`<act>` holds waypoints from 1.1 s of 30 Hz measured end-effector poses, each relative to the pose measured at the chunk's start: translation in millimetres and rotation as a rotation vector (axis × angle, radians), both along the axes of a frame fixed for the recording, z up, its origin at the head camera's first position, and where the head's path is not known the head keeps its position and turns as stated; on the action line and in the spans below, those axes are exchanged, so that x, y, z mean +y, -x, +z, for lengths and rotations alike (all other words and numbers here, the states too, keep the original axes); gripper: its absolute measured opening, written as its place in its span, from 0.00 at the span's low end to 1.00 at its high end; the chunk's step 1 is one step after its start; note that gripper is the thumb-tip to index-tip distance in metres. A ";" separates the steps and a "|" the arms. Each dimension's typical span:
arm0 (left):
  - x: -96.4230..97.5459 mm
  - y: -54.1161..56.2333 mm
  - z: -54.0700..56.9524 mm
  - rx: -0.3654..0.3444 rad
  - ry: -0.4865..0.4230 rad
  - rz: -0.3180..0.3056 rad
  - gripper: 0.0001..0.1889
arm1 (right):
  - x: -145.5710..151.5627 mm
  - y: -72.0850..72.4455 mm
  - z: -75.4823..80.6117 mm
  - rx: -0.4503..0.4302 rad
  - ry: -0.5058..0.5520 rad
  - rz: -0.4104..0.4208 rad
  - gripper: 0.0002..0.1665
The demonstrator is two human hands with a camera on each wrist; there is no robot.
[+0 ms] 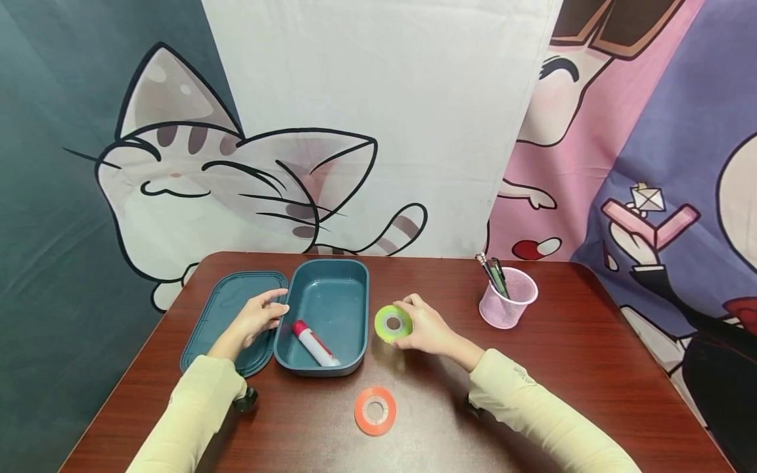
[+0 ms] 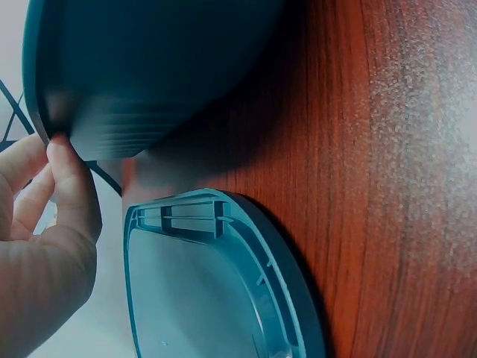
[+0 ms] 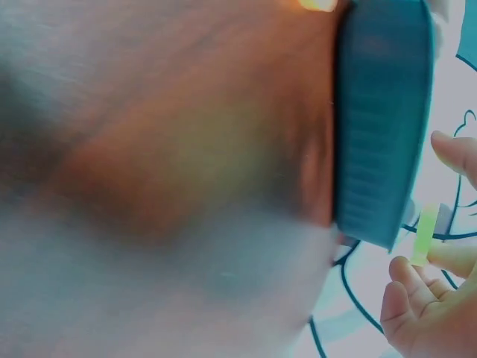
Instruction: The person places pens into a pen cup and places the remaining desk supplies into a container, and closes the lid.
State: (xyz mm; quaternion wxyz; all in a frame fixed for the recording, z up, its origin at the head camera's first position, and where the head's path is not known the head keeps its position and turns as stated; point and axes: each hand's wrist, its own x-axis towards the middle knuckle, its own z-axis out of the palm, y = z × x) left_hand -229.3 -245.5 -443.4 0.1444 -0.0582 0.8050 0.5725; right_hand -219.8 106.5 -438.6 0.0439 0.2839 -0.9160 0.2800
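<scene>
My right hand (image 1: 428, 326) grips a roll of yellow-green tape (image 1: 383, 332) between thumb and fingers, lifted over the table just right of a teal box (image 1: 362, 315). In the right wrist view the green tape (image 3: 425, 235) shows edge-on among the fingers. At the box's left side, my left hand (image 1: 257, 318) pinches the rim, its thumb (image 2: 71, 175) against the outer wall in the left wrist view. Inside the box lies a white glue stick (image 1: 318, 348) with a dark pink cap, slanted near the front.
The teal lid (image 1: 227, 315) lies upside down left of the box, partly under my left hand. A roll of orange tape (image 1: 362, 420) is flat on the table (image 1: 443, 420) in front. A pink mesh cup (image 1: 514, 305) with several pens stands at the back right.
</scene>
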 end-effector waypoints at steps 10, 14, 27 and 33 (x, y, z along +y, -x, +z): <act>-2.3 2.3 -0.8 -0.001 0.003 0.000 0.28 | -17.4 13.5 22.0 -0.026 0.084 0.004 0.44; -4.0 1.9 -0.3 0.010 0.012 -0.010 0.29 | -28.1 17.5 24.7 -0.052 0.087 0.005 0.43; -1.9 2.3 -0.9 0.003 0.020 0.001 0.29 | -70.2 30.3 23.9 -0.073 0.022 0.055 0.44; 0.4 0.4 1.7 0.004 0.018 0.000 0.29 | -83.5 38.0 18.6 -0.113 -0.018 0.055 0.45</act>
